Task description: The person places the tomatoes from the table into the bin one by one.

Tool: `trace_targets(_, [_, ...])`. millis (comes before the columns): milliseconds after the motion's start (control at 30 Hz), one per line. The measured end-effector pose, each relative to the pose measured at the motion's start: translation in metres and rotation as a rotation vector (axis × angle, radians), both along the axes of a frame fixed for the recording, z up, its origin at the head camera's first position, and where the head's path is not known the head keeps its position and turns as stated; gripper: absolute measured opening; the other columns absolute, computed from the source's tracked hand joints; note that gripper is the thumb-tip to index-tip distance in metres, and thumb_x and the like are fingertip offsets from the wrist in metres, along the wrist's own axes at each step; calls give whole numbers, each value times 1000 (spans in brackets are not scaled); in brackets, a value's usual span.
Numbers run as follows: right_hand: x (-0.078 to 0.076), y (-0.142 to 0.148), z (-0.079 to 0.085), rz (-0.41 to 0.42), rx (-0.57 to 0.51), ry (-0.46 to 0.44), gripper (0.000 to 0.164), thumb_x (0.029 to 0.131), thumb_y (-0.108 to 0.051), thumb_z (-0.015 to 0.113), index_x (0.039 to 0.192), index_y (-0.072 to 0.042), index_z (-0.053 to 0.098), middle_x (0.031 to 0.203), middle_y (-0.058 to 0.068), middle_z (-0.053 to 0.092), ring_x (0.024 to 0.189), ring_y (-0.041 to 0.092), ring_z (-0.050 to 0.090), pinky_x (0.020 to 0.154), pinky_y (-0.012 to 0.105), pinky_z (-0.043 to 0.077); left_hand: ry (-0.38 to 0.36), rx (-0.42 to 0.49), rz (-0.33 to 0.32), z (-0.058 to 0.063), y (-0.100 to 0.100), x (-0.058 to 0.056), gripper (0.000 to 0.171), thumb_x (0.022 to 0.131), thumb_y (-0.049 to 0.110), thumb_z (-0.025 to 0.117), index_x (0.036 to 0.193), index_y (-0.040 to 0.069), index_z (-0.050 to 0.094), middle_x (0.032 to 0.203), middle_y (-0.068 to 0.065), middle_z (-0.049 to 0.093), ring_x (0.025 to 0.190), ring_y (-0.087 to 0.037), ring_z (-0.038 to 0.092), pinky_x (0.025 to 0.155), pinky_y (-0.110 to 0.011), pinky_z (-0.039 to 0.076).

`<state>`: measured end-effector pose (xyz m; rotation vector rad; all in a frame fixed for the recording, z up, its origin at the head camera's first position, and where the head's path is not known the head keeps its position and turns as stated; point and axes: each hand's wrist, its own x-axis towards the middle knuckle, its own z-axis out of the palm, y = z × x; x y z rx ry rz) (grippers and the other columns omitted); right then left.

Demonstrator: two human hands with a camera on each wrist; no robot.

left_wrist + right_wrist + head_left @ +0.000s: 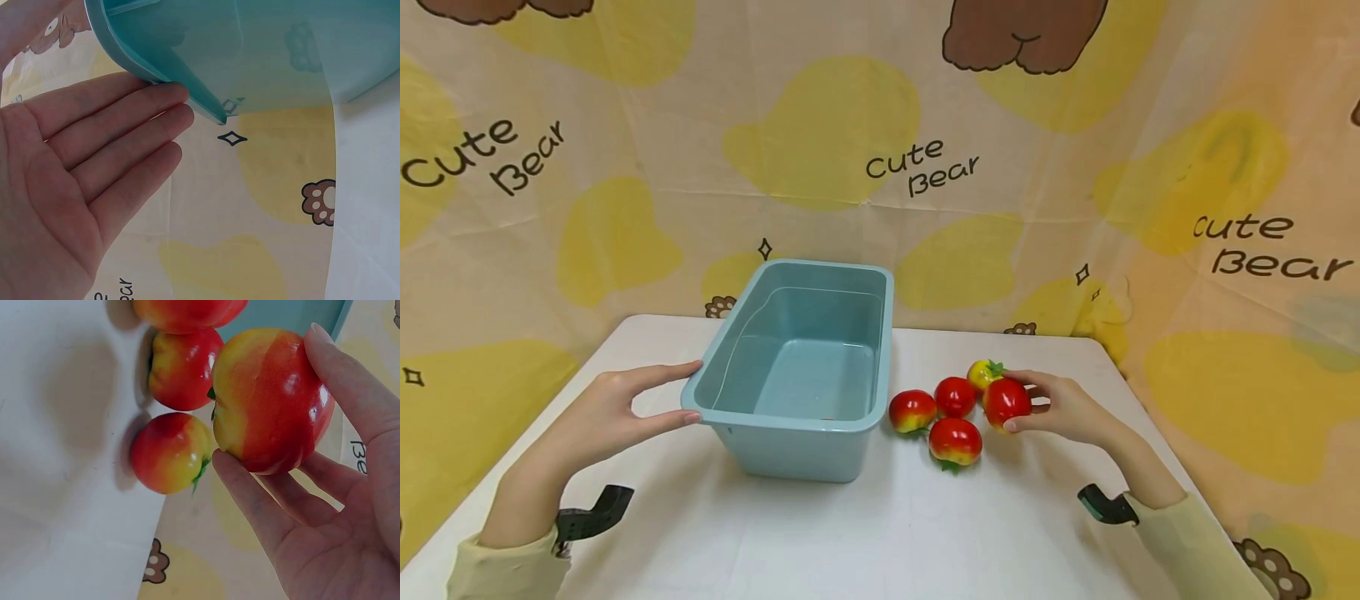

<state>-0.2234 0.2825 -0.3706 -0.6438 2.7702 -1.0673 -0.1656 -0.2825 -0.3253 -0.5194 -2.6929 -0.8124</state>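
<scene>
In the head view my left hand (613, 408) is at the near left corner of a blue-green plastic bin (805, 450), fingertips and thumb tip right at the rim. The left wrist view shows that hand's fingers (125, 131) straight, below the rim. My right hand (1063, 408) pinches a shiny red and yellow tomato (1006, 403) between thumb and fingers, held over the table in the right wrist view (269, 400). Beside it on the table lie more tomatoes: one at the front (955, 442), one by the bin (912, 411), one in the middle (955, 397) and a yellower one (982, 375) behind.
The bin stands on a white table (925, 533), left of the tomatoes, and its visible floor is bare. A printed cloth (820, 142) with bears and yellow patches hangs close behind the table and along its sides.
</scene>
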Motion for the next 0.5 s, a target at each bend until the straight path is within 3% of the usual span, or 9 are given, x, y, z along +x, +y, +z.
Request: trace_targets(500, [-6, -11, 22, 41, -11, 51, 74, 76, -33, 80, 137, -7, 48, 129, 13, 57, 111, 33, 57, 81, 30, 57, -3, -22, -3, 0, 0, 0, 56, 75, 39, 80, 127, 31, 61, 122, 9, 65, 111, 17, 44, 85, 0, 31])
